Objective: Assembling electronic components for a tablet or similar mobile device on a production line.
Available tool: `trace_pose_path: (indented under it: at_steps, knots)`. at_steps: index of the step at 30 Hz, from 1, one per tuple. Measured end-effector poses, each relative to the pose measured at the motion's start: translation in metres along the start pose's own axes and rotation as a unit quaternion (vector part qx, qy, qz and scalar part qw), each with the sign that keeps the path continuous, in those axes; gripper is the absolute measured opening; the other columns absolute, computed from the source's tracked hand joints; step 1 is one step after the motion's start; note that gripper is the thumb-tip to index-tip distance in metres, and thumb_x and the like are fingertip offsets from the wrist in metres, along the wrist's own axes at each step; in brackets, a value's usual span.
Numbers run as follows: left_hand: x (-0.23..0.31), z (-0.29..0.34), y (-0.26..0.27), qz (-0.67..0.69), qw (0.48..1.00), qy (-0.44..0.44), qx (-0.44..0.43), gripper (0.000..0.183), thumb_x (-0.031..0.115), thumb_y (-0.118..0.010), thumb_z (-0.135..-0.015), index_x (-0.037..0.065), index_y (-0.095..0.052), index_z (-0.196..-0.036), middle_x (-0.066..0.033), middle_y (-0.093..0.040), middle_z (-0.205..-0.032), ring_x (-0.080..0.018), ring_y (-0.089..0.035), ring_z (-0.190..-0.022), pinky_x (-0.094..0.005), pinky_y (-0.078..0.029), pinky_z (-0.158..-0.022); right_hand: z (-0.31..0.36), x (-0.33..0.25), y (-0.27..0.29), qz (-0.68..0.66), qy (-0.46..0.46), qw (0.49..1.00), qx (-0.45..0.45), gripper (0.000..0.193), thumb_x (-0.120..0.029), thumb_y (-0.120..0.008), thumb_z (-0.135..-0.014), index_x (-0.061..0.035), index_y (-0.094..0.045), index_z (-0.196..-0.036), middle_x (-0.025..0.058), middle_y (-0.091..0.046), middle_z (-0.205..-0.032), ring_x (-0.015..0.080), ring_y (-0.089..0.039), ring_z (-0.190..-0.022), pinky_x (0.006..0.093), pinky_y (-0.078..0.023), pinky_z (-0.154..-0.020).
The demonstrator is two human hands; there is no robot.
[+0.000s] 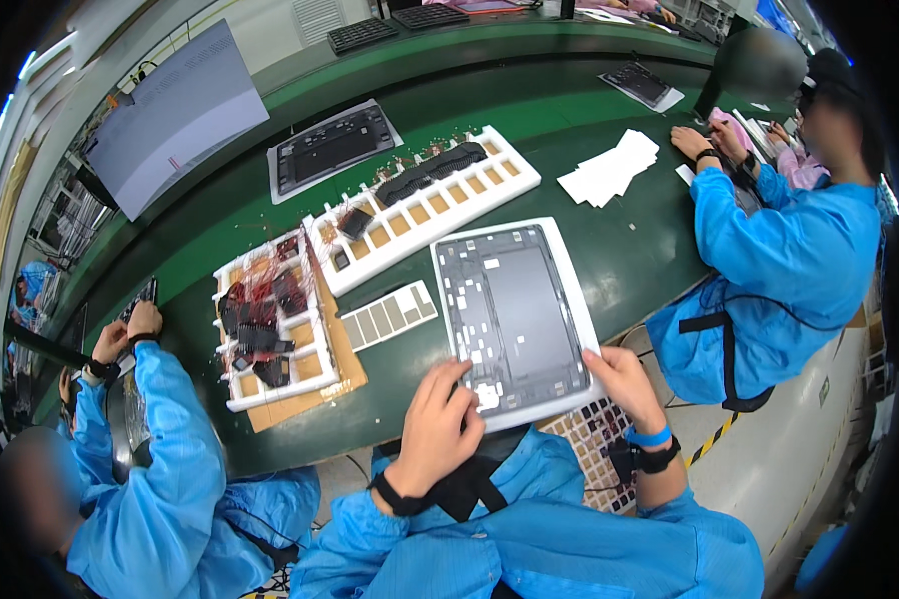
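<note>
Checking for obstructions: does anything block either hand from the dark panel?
Nothing visible does: the left hand is at the near left edge of the dark panel, the right hand at its right edge.

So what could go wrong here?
The dark tablet housing seems to overhang the near edge of the green table; it might tip if the right hand let go.
The left hand is close to the housing's small white pieces; a brush might shift one.
Tangled red wires in the left foam tray could snag.
</note>
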State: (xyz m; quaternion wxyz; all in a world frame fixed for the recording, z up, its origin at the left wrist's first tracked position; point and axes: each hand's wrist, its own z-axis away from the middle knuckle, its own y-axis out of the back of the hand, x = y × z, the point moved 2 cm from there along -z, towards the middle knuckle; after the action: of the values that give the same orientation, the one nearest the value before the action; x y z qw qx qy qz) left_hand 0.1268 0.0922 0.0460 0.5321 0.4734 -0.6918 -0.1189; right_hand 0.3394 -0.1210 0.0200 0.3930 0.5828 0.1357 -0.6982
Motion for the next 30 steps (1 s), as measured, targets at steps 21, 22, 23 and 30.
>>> trace_pose_path:
  at_steps: [21, 22, 23, 30]
  knots:
    - [-0.046, -0.046, 0.130, -0.141, 0.989, -0.001, -0.040, 0.020, 0.017, -0.075, -0.084, 0.004, -0.067, -0.098, -0.0129, -0.065, -0.113, -0.0326, -0.063, -0.104, -0.0427, -0.053, -0.088, -0.100, -0.253, -0.086, 0.395, 0.416, 0.818, -0.046, 0.021, -0.016, -0.063, -0.098, -0.0017, -0.063, -0.083, 0.0158, -0.065, -0.075, 0.0400, -0.063, -0.073, 0.0499, -0.047, -0.066]
    - [-0.052, -0.051, 0.137, -0.173, 0.984, -0.010, -0.037, 0.022, 0.018, -0.074, -0.085, 0.003, -0.067, -0.099, -0.0132, -0.064, -0.114, -0.0329, -0.062, -0.105, -0.0432, -0.053, -0.088, -0.120, -0.270, -0.110, 0.397, 0.396, 0.823, -0.094, 0.018, -0.016, -0.063, -0.098, -0.0018, -0.064, -0.087, 0.0162, -0.068, -0.079, 0.0401, -0.066, -0.076, 0.0494, -0.049, -0.068]
    - [-0.056, -0.059, 0.141, -0.169, 0.985, -0.014, -0.031, 0.022, 0.018, -0.074, -0.085, 0.003, -0.067, -0.099, -0.0132, -0.064, -0.114, -0.0329, -0.062, -0.105, -0.0432, -0.053, -0.088, -0.137, -0.289, -0.129, 0.401, 0.374, 0.825, -0.136, 0.015, -0.016, -0.063, -0.097, -0.0019, -0.066, -0.092, 0.0167, -0.070, -0.082, 0.0402, -0.068, -0.078, 0.0488, -0.051, -0.070]
    - [-0.111, -0.136, 0.118, -0.194, 0.976, 0.048, 0.088, 0.026, 0.017, -0.075, -0.082, 0.001, -0.064, -0.100, -0.0156, -0.061, -0.107, -0.0346, -0.062, -0.103, -0.0446, -0.054, -0.086, -0.254, -0.266, -0.206, 0.552, 0.343, 0.725, -0.228, 0.031, -0.027, -0.057, -0.098, -0.0009, -0.071, -0.107, 0.0205, -0.074, -0.093, 0.0410, -0.071, -0.087, 0.0476, -0.055, -0.083]
